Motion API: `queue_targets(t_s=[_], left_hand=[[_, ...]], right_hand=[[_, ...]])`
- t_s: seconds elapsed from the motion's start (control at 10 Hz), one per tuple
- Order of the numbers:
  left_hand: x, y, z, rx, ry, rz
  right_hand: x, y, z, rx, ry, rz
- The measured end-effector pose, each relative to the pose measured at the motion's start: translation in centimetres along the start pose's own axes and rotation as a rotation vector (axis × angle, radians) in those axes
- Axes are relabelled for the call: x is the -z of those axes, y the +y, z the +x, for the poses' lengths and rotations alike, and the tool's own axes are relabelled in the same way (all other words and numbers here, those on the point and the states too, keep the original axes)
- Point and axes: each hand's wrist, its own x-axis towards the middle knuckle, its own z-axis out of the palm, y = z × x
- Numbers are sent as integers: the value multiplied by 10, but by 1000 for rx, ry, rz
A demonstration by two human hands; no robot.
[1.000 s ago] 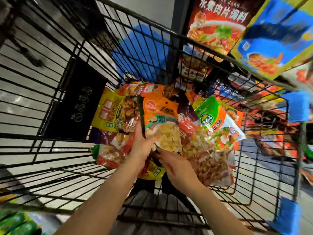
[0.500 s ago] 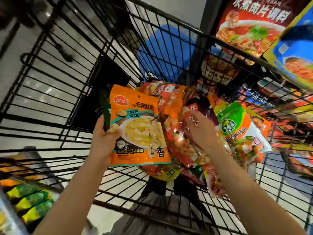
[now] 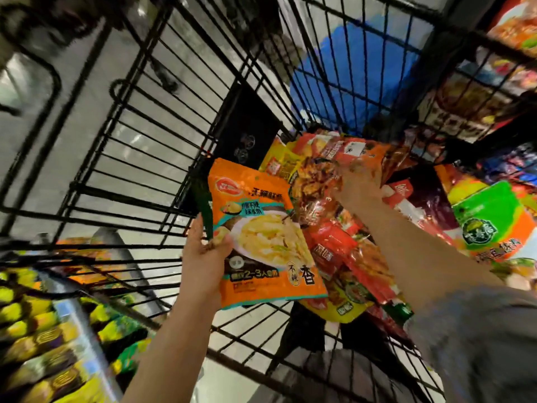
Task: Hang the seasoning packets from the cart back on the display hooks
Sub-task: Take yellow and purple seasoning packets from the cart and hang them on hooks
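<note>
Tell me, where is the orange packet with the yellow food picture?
The orange packet is mid-frame, gripped by the left hand above the cart, left of the packet pile.

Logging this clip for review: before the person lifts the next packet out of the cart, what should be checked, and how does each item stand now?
1. Left hand grips the orange seasoning packet with the pale noodle picture by its left edge: ok.
2. That packet is lifted off the pile of mixed packets: ok.
3. Right hand has reached an orange-red packet at the top of the pile: ok, though whether the fingers have closed on it: cannot tell, blurred.
4. Hanging hole at the top of the held packet intact: cannot tell.
5. Free display hook within reach: cannot tell; none is visible.
6. Black wire cart keeps the pile contained: ok.
</note>
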Motion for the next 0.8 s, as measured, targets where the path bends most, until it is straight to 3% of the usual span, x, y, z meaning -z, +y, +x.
queue_targets(t_s=[0.1, 0.3, 0.4, 0.7, 0.8], left_hand=[[-6, 1, 3, -23, -44, -7], [-14, 3, 2, -34, -81, 3], [-16, 3, 0, -38, -120, 46], [-23, 0, -8, -102, -264, 116], [-23, -1, -8, -107, -267, 117]], right_hand=[[11, -2, -1, -70, 41, -5], [26, -1, -17, -310, 234, 406], [27, 36, -53, -388, 310, 496], [52, 142, -163, -688, 401, 551], [56, 137, -171, -709, 483, 363]])
